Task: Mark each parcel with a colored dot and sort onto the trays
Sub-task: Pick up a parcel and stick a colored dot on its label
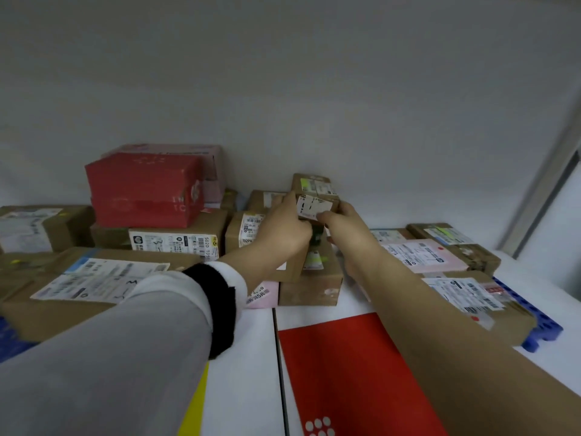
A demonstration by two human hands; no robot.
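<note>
A small brown cardboard parcel (315, 191) with white labels is lifted above the pile at the back centre. My left hand (283, 228) grips its left side and my right hand (344, 223) grips its right side. Below the hands stand two more brown parcels (314, 284). A red sticker sheet (345, 372) with white dot gaps lies on the white table in front. A yellow sheet (196, 404) peeks out under my left sleeve. On the right, labelled parcels (471, 303), some bearing a red dot, rest on a blue tray (540, 335).
A red box (144, 190) sits on a stack of brown parcels (176, 237) at the back left. A large flat parcel (78, 284) lies at the left, over a blue tray edge (9, 338). A white wall stands close behind.
</note>
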